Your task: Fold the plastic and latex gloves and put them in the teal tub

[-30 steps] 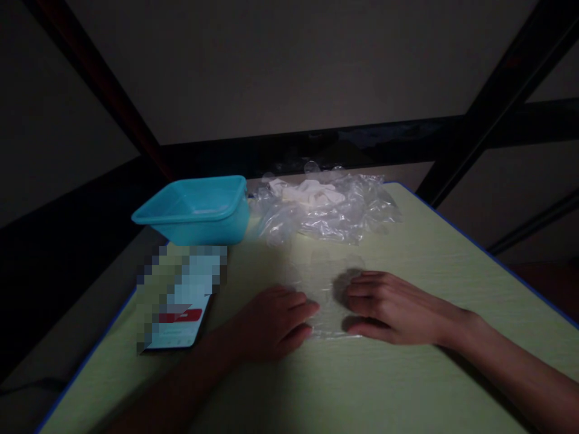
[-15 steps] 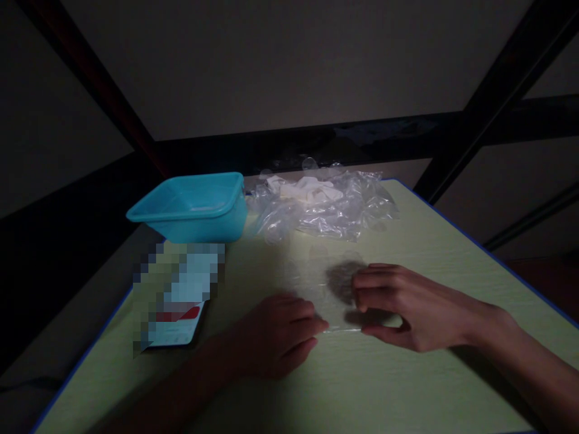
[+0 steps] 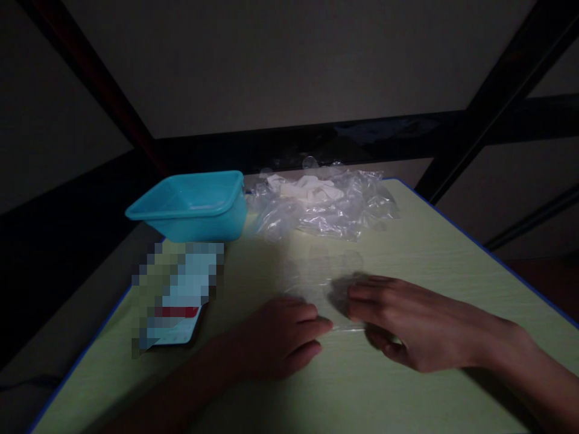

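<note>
On the table in front of me lies a flat, clear plastic bag, thin and hard to make out, with round tabs along its far edge. My left hand rests at the bag's near left, its fingers stretched over the near edge and the thumb apart. My right hand is at the bag's right side, fingers bent down and parted from the thumb, with nothing visible in it. Whether its fingertips press on the plastic I cannot tell; shadow covers them.
At the back left stands a turquoise plastic basin. Before it lies a phone, its screen lit and partly pixelated. Crumpled clear plastic with a white cloth-like piece is heaped at the table's back edge. Dark frame bars rise behind.
My right hand has come lower and slightly nearer to me, its thumb drawn in under the fingers. My left hand has shifted slightly right along the bag's near edge.
</note>
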Available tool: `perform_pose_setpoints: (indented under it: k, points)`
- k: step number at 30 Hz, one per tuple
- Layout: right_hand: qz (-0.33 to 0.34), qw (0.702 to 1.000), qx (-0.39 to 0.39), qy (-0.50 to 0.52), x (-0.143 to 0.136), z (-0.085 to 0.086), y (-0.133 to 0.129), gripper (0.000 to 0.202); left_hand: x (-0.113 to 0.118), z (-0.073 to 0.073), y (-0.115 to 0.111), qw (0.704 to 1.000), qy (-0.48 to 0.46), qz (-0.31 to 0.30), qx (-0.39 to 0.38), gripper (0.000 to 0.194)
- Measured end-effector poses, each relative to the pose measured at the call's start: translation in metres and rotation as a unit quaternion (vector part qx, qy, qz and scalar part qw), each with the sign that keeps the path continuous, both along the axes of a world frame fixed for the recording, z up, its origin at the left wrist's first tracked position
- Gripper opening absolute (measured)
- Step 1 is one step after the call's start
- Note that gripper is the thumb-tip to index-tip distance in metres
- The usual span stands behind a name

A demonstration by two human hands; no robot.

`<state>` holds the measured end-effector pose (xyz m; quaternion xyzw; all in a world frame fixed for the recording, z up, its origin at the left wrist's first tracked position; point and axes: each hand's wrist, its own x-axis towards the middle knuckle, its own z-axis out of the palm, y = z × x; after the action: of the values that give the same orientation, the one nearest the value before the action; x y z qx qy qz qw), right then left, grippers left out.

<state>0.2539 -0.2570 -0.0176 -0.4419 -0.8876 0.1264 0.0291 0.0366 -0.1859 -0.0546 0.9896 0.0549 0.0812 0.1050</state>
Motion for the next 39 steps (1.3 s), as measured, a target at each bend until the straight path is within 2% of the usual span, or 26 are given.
perform_pose_setpoints:
  k: [10, 19, 24, 30, 39]
  points:
    - [-0.009, 1.0, 0.006, 0.003, 0.0, -0.003, -0.002, 0.041, 0.001, -0.001, -0.001, 0.999, -0.003, 0.017, -0.031, 0.024]
    - [0.003, 0.999, 0.039, -0.011, 0.001, -0.002, 0.006, 0.017, 0.001, -0.001, -0.002, 0.999, -0.017, 0.031, -0.03, 0.03]
    - [0.005, 0.999, 0.05, 0.002, 0.008, 0.001, 0.006, 0.012, 0.002, -0.006, -0.004, 0.996, -0.08, 0.048, 0.005, 0.027]
    - [-0.009, 0.997, 0.072, 0.014, 0.009, 0.004, 0.008, 0.012, 0.002, -0.003, 0.001, 0.984, -0.139, 0.072, 0.085, 0.008]
    - [-0.04, 0.99, 0.121, 0.067, 0.018, 0.007, 0.01, 0.014, -0.002, 0.001, 0.011, 0.967, -0.218, 0.113, 0.071, 0.014]
